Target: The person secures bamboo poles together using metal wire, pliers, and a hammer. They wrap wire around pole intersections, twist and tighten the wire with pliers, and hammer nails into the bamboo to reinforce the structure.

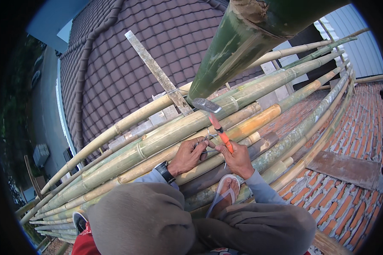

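Note:
My right hand (237,160) is closed round the orange handle of a hammer (224,138), whose metal head (206,105) points up and away over the bamboo. My left hand (187,156) pinches a thin dark wire (209,151) that spans the small gap to my right fingers. Just beyond the fingertips, a twisted bit of wire (211,134) shows at the bamboo poles. Both hands are low over a bundle of long bamboo poles (157,144). What lies inside the left fingers is partly hidden.
A thick green bamboo post (225,55) rises close in front. Beside it a mortar-stained wooden strip (155,68) slants up. Brown roof tiles (149,38) lie beyond. My sandalled foot (225,193) rests on the poles; a brick wall (344,204) with a board (347,168) is to the right.

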